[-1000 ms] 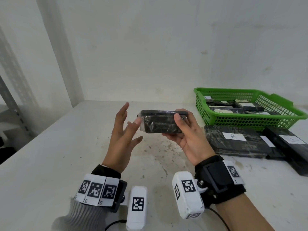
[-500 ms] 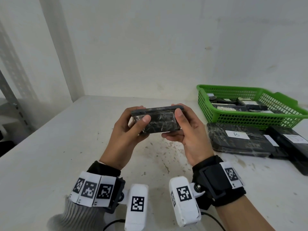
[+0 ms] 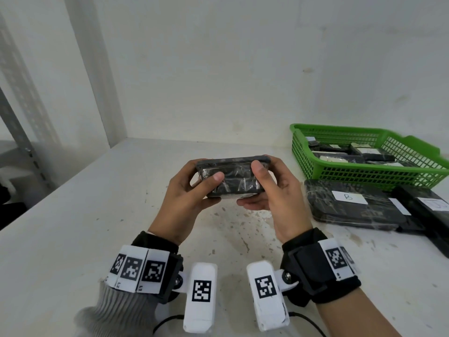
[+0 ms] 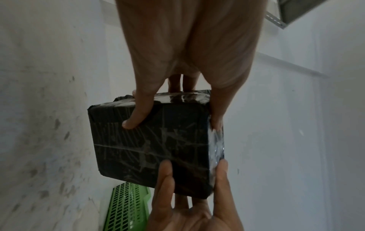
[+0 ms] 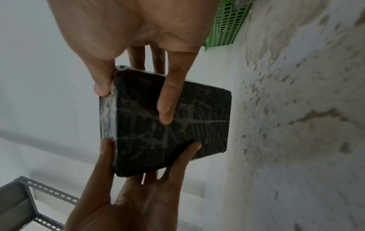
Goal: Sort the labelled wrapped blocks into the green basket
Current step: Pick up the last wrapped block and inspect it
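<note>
Both hands hold one black wrapped block (image 3: pixel 233 183) level above the middle of the table. My left hand (image 3: pixel 206 177) grips its left end, thumb on the near face and fingers behind. My right hand (image 3: pixel 260 183) grips the right end, thumb on top and fingers underneath. The wrist views show the block's (image 4: pixel 158 143) (image 5: pixel 177 129) broad face, shiny with wrap, and no label on it. The green basket (image 3: pixel 364 175) stands at the right rear and holds several labelled blocks.
Two black wrapped blocks lie on the table in front of the basket, one marked B (image 3: pixel 349 207) and another (image 3: pixel 432 210) at the right edge. A wall closes the back. A grey metal upright (image 3: pixel 21 142) stands at the left.
My left hand, open beside the block a second ago, now grips its left end. The block sits a little nearer to me, held by both hands.
</note>
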`<state>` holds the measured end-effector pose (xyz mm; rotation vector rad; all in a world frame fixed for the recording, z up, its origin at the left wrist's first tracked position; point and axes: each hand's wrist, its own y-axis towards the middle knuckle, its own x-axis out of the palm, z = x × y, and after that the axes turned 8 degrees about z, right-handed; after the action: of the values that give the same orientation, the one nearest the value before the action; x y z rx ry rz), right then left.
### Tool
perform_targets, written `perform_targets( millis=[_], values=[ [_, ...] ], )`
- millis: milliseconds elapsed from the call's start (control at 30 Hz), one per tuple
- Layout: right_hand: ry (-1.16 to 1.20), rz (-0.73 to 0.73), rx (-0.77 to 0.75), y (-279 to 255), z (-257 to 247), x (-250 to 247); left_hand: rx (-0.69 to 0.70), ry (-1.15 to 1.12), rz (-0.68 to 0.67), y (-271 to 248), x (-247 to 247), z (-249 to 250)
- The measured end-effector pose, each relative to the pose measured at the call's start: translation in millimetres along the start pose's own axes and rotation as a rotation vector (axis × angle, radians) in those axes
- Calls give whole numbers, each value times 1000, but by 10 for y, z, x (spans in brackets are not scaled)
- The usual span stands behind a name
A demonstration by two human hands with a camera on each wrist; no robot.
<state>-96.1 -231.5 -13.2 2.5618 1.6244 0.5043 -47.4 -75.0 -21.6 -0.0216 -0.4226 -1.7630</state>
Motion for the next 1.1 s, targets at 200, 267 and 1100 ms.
perform_targets(
  millis=[200,267,1100],
  values=[
    [-51,-12,-36,2,-4,6,19,-42,-15,3,-30,-10],
    [-56,1,-43,8,20,11,24,-29,-30,2,-31,-6],
    [117,-17,148,113,118,-43,103,-57,-89,82,-109,-134]
  ],
)
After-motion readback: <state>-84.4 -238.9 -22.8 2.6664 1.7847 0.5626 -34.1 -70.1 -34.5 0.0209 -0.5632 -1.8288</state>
